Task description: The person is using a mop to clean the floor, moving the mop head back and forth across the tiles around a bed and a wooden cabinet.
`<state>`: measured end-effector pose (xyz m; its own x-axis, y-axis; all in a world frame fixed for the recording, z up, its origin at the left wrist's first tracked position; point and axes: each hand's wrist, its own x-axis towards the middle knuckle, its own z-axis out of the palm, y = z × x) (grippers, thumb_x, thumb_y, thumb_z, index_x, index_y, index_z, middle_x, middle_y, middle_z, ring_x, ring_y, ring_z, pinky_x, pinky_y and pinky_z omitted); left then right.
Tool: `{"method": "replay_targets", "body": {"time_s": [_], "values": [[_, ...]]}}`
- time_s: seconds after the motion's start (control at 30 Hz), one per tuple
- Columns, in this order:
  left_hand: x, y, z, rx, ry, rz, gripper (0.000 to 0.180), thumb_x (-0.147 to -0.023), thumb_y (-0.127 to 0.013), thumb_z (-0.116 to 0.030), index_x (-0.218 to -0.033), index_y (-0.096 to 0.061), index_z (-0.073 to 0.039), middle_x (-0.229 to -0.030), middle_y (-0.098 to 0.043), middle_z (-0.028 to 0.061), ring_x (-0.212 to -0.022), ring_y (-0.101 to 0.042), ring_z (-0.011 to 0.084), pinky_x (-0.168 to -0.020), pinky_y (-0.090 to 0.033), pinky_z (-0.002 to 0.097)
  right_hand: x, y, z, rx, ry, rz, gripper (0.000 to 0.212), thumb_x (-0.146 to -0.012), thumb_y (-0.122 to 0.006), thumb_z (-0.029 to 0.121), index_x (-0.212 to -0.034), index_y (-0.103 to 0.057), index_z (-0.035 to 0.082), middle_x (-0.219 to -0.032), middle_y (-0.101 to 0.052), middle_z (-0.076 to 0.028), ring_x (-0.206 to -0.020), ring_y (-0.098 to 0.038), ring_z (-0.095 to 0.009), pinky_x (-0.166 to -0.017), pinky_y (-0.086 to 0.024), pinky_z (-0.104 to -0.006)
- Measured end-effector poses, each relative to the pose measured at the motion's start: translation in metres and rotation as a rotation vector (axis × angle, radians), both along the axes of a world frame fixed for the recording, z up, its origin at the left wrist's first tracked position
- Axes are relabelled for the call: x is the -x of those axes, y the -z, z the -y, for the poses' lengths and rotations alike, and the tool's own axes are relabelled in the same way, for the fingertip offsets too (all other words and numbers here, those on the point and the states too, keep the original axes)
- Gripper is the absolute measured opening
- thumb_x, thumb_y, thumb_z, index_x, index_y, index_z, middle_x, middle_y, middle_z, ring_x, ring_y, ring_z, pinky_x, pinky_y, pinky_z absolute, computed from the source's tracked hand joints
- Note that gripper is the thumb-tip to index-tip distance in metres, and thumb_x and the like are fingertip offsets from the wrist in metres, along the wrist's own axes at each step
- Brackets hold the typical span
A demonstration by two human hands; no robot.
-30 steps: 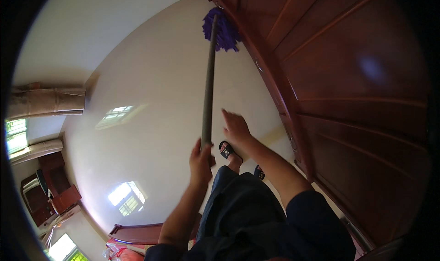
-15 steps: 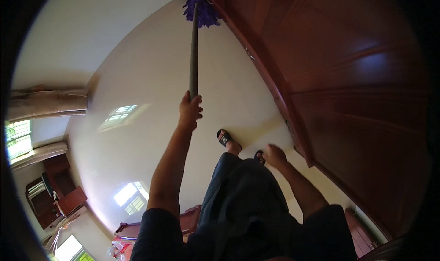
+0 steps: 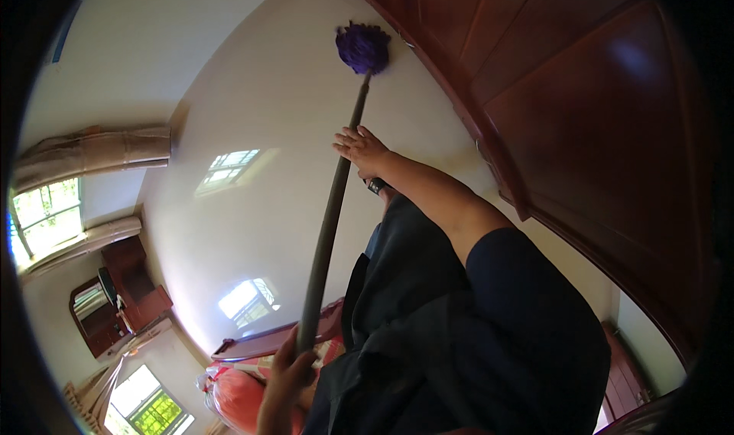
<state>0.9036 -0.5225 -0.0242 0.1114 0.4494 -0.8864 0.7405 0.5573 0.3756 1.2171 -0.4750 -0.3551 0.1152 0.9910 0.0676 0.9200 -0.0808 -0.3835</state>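
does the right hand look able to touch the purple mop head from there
Probably not without leaning: the right hand lies across the pole partway along, and the purple mop head is farther out at the end, though nothing seems to block the way.

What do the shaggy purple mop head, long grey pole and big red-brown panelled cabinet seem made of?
Shaggy purple mop head: probably fabric, matte, judging by its ragged, tufted edge. Long grey pole: metal or plastic, unclear which; smooth, dull surface. Big red-brown panelled cabinet: likely varnished wood, from its framed panels and soft glossy highlight.
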Motion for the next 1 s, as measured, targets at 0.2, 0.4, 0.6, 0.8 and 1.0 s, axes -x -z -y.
{"method": "replay_targets", "body": {"time_s": [0.2, 0.4, 0.6, 0.8, 1.0], "values": [[0.009, -0.158, 0.001, -0.510, 0.156, -0.128, 0.060, -0.078, -0.051, -0.035, -0.121, -0.047, 0.007, -0.085, -0.063, 0.0133, -0.059, -0.055, 0.0102, -0.052, -0.044, 0.0203, 0.051, 0.001, 0.031, -0.003, -0.076, -0.507, 0.034, -0.063, -0.067, 0.026, -0.091, -0.056, 0.010, -0.098, -0.058, -0.008, -0.101, -0.053, -0.026, -0.093, -0.035, -0.0419], [0.026, -0.184, -0.022, -0.809, 0.354, 0.091, 0.037, -0.085, -0.048, -0.030, -0.099, -0.054, 0.004, -0.093, -0.060, 0.0177, -0.080, -0.057, 0.0238, -0.073, -0.046, 0.0353, 0.090, -0.017, 0.074, -0.176, 0.093, -0.632, 0.019, -0.059, -0.064, 0.021, -0.064, -0.051, 0.008, -0.071, -0.057, -0.010, -0.071, -0.057, -0.031, -0.068, -0.045, -0.0411], [0.004, -0.177, -0.074, -0.568, 0.253, 0.061, 0.040, -0.087, -0.042, -0.031, -0.089, -0.058, 0.005, -0.092, -0.059, 0.0199, -0.070, -0.056, 0.0165, -0.062, -0.045, 0.0297, 0.111, -0.014, 0.128, -0.259, 0.263, -0.688, 0.016, -0.062, -0.061, 0.010, -0.062, -0.046, 0.006, -0.064, -0.052, -0.014, -0.064, -0.053, -0.036, -0.056, -0.040, -0.0441], [0.026, -0.074, -0.142, -0.263, 0.282, 0.945, 0.026, -0.083, -0.049, -0.023, -0.074, -0.058, -0.001, -0.056, -0.056, 0.0106, -0.053, -0.056, 0.0225, -0.072, -0.046, 0.0363, 0.150, -0.031, 0.142, -0.175, 0.395, -0.661, 0.024, -0.057, -0.068, 0.008, -0.075, -0.052, 0.008, -0.075, -0.055, -0.009, -0.073, -0.053, -0.030, -0.064, -0.042, -0.0391], [0.107, -0.053, -0.179, -0.516, 0.096, 0.985, 0.032, -0.071, -0.059, -0.019, -0.045, -0.043, -0.009, -0.038, -0.043, 0.0038, -0.035, -0.047, 0.0189, -0.060, -0.051, 0.0413, 0.204, 0.013, 0.055, -0.234, 0.380, -0.476, 0.010, -0.063, -0.057, 0.008, -0.064, -0.048, 0.006, -0.064, -0.052, -0.012, -0.066, -0.051, -0.035, -0.061, -0.038, -0.0447]]}}
